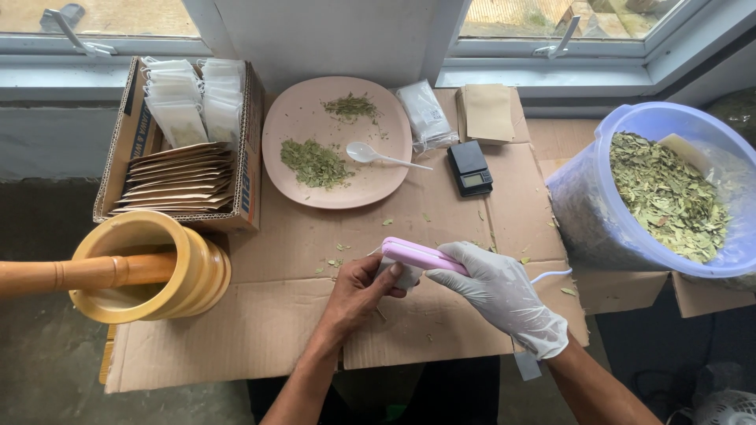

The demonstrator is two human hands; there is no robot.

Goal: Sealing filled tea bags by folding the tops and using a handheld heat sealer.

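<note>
My right hand (504, 295), in a white glove, grips a small pink handheld sealer (417, 254) with a white cord, clamped shut over a small white sachet (408, 275). My bare left hand (358, 291) pinches that sachet from the left, just under the sealer. Both hands hover over the flattened cardboard (268, 315) near its front edge. Most of the sachet is hidden by the sealer and fingers.
A pink plate (299, 118) carries two piles of crushed green leaves and a white spoon (370, 155). Behind it lie a small black scale (470, 168), packets and brown envelopes (488, 112). A cardboard box (248, 157) of sachets, a wooden mortar (157, 271) with pestle, and a bucket (575, 205) of dried leaves flank the hands.
</note>
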